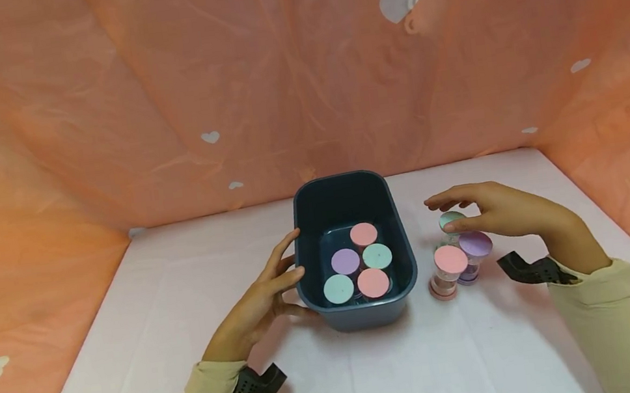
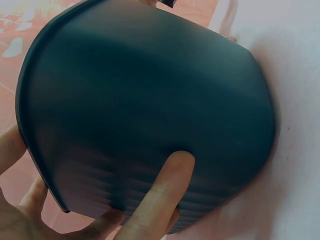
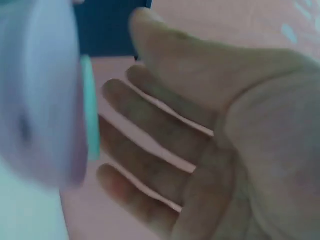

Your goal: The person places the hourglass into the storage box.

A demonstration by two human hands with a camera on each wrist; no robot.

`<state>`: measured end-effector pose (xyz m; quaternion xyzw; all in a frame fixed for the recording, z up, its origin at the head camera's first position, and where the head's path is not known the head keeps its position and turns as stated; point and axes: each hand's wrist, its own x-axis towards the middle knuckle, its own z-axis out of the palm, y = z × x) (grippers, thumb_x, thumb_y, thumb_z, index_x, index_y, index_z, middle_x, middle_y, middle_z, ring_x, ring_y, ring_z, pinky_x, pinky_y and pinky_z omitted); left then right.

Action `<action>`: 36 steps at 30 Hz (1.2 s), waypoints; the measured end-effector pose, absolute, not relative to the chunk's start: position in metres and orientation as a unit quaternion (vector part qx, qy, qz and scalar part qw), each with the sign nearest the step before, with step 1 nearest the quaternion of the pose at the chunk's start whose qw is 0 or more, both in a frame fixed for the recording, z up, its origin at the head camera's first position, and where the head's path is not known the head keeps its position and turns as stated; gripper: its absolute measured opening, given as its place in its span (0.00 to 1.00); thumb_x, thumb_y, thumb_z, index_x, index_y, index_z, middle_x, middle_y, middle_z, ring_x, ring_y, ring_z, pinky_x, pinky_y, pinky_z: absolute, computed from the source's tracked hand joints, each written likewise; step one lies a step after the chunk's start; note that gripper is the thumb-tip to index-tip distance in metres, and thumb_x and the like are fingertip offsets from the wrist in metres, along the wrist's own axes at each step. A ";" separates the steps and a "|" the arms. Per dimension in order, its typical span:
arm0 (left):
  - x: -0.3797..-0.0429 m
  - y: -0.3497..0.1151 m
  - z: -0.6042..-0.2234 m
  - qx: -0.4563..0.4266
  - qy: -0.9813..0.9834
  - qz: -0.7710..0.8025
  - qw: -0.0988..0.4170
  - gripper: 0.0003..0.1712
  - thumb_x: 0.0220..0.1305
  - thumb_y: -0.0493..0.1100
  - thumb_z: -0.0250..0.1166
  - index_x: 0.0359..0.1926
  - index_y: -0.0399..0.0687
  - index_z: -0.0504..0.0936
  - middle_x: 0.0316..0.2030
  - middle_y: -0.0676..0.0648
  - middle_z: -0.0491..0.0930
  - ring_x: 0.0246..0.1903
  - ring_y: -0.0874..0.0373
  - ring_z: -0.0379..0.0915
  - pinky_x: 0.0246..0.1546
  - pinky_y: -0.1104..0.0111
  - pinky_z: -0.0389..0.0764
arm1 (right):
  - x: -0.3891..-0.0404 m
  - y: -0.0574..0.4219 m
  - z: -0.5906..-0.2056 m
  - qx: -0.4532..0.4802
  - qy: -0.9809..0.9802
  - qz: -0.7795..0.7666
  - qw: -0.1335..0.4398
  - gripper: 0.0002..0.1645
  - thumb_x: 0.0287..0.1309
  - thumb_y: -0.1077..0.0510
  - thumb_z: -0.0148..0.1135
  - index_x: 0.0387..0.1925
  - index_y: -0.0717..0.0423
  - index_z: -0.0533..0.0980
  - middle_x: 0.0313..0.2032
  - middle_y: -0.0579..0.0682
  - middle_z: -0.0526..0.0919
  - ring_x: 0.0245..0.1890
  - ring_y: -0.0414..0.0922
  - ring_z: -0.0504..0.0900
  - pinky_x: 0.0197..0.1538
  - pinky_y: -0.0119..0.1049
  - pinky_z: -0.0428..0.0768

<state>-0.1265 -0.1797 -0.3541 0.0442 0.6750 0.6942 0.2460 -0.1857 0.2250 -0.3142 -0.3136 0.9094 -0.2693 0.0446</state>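
A dark blue bin (image 1: 365, 316) holds several hourglass-like sand timers, with pink (image 1: 363, 234), purple and mint round ends facing up. At its left side my left hand (image 1: 256, 303) touches the wall and rim; in the left wrist view one straight finger (image 2: 175, 175) lies against the bin wall. My right hand (image 1: 493, 207) hovers, fingers extended and apart, over a mint-topped timer (image 1: 450, 218) right of the bin. Close to it stand a purple-topped timer (image 1: 476, 245) and a pink-topped timer (image 1: 451, 261). In the right wrist view the blurred purple end (image 3: 45, 95) is beside my fingertips.
A white cloth (image 1: 182, 265) covers the table. Behind and at both sides hang orange-pink sheets (image 1: 289, 81) with pale hearts. Each wrist carries a black camera mount, such as the one (image 1: 260, 383) on the left.
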 end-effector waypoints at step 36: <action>-0.126 -0.181 -0.353 0.062 0.670 0.698 0.245 0.38 0.72 0.50 0.56 0.74 0.83 0.50 0.77 0.42 0.43 0.72 0.33 0.53 0.47 0.38 0.81 | -0.204 0.222 -0.330 -0.233 0.931 -0.277 0.046 0.29 0.58 0.46 0.71 0.58 0.55 0.79 0.54 0.56 0.85 0.49 0.55 0.86 0.54 0.53 0.83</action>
